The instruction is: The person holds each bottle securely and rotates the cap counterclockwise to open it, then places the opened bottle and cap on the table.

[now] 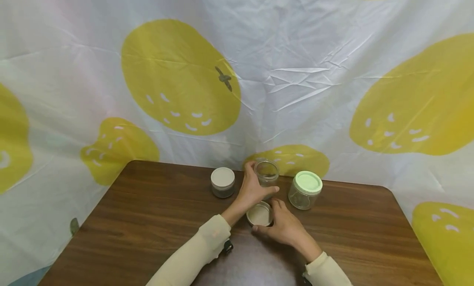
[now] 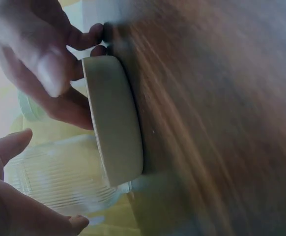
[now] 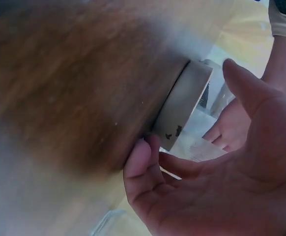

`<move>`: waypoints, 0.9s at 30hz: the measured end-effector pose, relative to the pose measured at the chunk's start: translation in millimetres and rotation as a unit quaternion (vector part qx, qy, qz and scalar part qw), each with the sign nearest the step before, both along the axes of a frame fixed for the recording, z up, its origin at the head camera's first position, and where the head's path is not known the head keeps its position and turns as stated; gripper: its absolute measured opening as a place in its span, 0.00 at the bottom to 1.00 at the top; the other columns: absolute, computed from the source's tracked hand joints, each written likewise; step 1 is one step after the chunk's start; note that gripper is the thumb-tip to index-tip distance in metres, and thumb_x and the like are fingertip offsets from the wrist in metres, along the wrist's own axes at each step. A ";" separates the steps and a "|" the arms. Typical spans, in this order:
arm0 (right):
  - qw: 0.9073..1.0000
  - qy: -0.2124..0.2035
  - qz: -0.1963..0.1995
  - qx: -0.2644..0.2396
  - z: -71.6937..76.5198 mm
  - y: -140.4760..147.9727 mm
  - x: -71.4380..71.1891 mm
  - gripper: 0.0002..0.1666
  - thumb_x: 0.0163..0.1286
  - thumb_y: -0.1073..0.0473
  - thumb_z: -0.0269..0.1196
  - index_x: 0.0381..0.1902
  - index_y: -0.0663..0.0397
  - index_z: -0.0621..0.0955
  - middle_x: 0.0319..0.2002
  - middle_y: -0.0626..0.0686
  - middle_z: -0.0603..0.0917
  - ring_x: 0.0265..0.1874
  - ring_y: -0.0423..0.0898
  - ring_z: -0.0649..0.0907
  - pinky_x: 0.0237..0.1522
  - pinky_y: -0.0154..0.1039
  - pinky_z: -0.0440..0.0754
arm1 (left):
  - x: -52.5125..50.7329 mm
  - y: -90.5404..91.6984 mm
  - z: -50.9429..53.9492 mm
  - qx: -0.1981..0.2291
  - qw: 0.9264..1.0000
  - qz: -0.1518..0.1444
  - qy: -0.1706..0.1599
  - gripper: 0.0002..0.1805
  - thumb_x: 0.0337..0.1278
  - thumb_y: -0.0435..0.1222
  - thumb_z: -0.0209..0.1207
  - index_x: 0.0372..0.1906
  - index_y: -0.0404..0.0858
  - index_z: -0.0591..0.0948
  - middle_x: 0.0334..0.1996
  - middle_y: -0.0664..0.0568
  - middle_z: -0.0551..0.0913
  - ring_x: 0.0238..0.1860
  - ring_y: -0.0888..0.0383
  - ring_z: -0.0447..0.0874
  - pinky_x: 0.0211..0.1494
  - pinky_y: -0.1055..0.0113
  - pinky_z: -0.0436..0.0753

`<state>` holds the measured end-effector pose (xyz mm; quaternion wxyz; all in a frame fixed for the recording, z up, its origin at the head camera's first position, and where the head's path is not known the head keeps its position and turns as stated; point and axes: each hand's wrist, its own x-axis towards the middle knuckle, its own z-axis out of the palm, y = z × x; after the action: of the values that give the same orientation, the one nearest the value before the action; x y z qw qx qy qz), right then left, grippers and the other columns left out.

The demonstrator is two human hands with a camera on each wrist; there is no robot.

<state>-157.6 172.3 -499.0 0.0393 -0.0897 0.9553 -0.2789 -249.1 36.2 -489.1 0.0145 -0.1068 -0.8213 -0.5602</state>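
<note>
In the head view, a clear glass jar (image 1: 267,173) with no lid on its mouth stands near the back of the wooden table. My left hand (image 1: 255,187) is spread about it, fingers at its left side and thumb across its front. The thumb looks apart from the ribbed jar (image 2: 64,172) in the left wrist view. Nearer me a round pale lid (image 1: 259,214) lies flat on the table. Around that lid's right side curves my right hand (image 1: 285,225). Its fingers are at the lid's edge (image 3: 180,110), while the thumb stands off it.
A small jar with a white lid (image 1: 222,182) stands left of the hands. On the right is a jar with a light green lid (image 1: 306,189). Behind the brown table (image 1: 148,220) hangs a white curtain (image 1: 296,92) printed with yellow fruit.
</note>
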 end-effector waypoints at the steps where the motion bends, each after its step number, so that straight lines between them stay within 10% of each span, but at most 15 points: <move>1: 1.000 -0.001 0.002 0.000 1.3 1.3 1.3 0.58 0.57 0.34 0.78 0.71 0.67 0.70 0.68 0.69 0.75 0.62 0.62 0.82 0.60 0.61 0.83 | 0.5 -0.4 -0.2 0.000 1.000 0.000 0.009 0.58 0.46 0.43 0.81 0.76 0.39 0.55 0.73 0.38 0.67 0.77 0.42 0.68 0.78 0.46 0.72; 16: 0.994 0.102 -0.048 0.003 47.6 24.9 18.2 0.40 0.74 0.40 0.67 0.73 0.59 0.73 0.62 0.61 0.82 0.53 0.57 0.85 0.52 0.59 0.85 | 13.4 -2.4 15.3 -0.123 0.978 -0.005 0.166 0.66 0.50 0.51 0.79 0.84 0.44 0.46 0.82 0.43 0.51 0.74 0.41 0.72 0.68 0.50 0.82; 22: 0.980 0.176 -0.088 -0.040 55.4 33.7 24.7 0.41 0.74 0.41 0.68 0.73 0.58 0.71 0.57 0.58 0.83 0.44 0.52 0.85 0.40 0.48 0.83 | 20.2 0.3 20.8 -0.125 0.953 0.004 0.277 0.64 0.51 0.53 0.79 0.83 0.43 0.50 0.80 0.43 0.56 0.73 0.43 0.74 0.66 0.52 0.84; 27: 0.945 0.265 -0.154 -0.113 55.1 37.9 23.6 0.43 0.70 0.46 0.71 0.74 0.58 0.69 0.56 0.55 0.82 0.43 0.48 0.79 0.41 0.38 0.74 | 23.8 6.8 17.5 -0.102 0.918 -0.015 0.382 0.61 0.53 0.50 0.79 0.82 0.39 0.51 0.79 0.43 0.60 0.78 0.46 0.68 0.75 0.54 0.77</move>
<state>-134.0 210.2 -443.8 -0.2692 -0.0164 0.8957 -0.3534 -225.2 43.0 -471.7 0.3077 -0.3262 -0.8044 -0.3897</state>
